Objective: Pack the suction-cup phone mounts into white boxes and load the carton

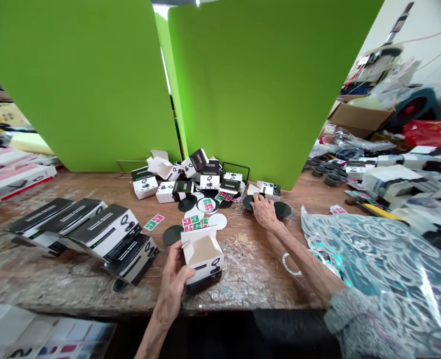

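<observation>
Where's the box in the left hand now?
In the head view, the open box is just left of centre near the table's front edge, the left hand on its left side and a row of boxes further left.

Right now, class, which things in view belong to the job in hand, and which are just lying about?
Likely in the job:
open box, held by the left hand
black disc, at the right hand

Likely just lying about:
yellow-handled tool
brown carton
red plastic
</observation>
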Available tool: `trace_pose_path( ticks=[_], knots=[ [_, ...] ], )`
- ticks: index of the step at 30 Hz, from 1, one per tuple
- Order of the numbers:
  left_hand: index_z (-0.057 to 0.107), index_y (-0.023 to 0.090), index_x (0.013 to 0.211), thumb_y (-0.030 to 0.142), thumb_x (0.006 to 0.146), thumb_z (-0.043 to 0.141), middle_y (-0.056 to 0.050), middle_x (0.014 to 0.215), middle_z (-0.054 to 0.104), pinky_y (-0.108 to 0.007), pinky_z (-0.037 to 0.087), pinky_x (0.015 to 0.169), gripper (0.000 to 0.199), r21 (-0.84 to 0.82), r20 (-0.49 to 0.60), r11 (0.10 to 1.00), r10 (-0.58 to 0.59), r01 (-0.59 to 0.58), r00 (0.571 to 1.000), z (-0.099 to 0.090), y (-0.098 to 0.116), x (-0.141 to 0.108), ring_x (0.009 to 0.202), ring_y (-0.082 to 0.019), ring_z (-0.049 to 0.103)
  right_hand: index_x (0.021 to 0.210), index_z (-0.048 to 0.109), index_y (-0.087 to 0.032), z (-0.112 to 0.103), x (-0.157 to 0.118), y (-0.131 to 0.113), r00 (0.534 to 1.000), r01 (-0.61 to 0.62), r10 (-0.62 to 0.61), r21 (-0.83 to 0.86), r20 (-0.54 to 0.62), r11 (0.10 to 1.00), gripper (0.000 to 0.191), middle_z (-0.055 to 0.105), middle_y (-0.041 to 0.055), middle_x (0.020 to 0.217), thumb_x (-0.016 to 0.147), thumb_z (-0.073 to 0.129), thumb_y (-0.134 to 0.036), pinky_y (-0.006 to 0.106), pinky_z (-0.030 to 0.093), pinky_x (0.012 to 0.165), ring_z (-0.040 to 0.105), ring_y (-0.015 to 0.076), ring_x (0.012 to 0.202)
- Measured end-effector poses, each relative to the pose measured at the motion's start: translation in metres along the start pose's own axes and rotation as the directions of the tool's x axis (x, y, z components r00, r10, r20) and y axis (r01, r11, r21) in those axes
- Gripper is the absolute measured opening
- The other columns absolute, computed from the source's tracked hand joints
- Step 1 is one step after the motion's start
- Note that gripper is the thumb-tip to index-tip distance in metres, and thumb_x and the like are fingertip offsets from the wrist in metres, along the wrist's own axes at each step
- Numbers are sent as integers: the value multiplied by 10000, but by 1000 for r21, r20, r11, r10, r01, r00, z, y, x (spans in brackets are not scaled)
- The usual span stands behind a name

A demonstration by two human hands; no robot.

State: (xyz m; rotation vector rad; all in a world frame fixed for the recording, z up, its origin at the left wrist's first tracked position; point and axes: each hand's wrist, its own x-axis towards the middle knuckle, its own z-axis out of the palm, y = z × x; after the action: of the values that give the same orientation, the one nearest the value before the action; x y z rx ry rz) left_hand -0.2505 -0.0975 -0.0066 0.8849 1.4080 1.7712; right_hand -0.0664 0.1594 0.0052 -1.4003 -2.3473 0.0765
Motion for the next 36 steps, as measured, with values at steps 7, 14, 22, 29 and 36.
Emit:
trace_pose_path(
  ticks=[7, 14, 22, 29, 36],
  knots=[
    [506, 234, 1208, 329, 700, 575, -12, 1087, 631, -254, 480, 737, 521, -171, -81, 984, -72, 58, 994, 4, -2, 5, 889, -194, 609, 1254, 452, -153, -10, 8, 16, 976, 53, -43, -42, 213, 998, 379, 498, 167, 1201, 949, 473, -377, 363, 404, 842, 542, 272, 1045],
    [557, 205, 1173, 500, 819, 598, -49, 1122, 633, -257, 453, 810, 462, 178, -168, 983, -12, 42, 986, 10, -3, 10, 1008, -216, 592, 1259, 481, -205, -23, 26, 17, 909, 190, -187, 28, 373, 981, 382, 511, 126, 1227, 909, 542, -346, 365, 393, 904, 522, 259, 1099],
    [498, 224, 1211, 497, 871, 526, -52, 1098, 603, -258, 467, 813, 437, 296, -198, 949, 173, -109, 965, 25, -13, 2, 961, -182, 571, 1037, 507, -181, -37, 13, 2, 875, 283, -282, 57, 394, 958, 315, 559, 89, 1061, 791, 678, -280, 339, 394, 835, 525, 239, 972],
    [534, 219, 1175, 539, 914, 437, -50, 1082, 613, -263, 476, 786, 424, 259, -234, 962, 149, -87, 961, 34, -10, 2, 919, -179, 580, 1017, 419, -204, -56, -30, -4, 922, 232, -302, 280, 242, 932, 303, 571, 31, 910, 810, 622, -289, 316, 434, 724, 556, 185, 780],
    [574, 205, 1210, 513, 933, 407, -86, 1215, 604, -359, 416, 997, 447, 244, -216, 961, 185, -131, 959, 49, -12, 3, 1140, -229, 542, 1146, 343, -285, -106, -133, -90, 992, 118, -84, 931, -94, 346, 493, 573, 41, 1018, 812, 674, -435, 329, 543, 738, 617, 189, 885]
  ],
)
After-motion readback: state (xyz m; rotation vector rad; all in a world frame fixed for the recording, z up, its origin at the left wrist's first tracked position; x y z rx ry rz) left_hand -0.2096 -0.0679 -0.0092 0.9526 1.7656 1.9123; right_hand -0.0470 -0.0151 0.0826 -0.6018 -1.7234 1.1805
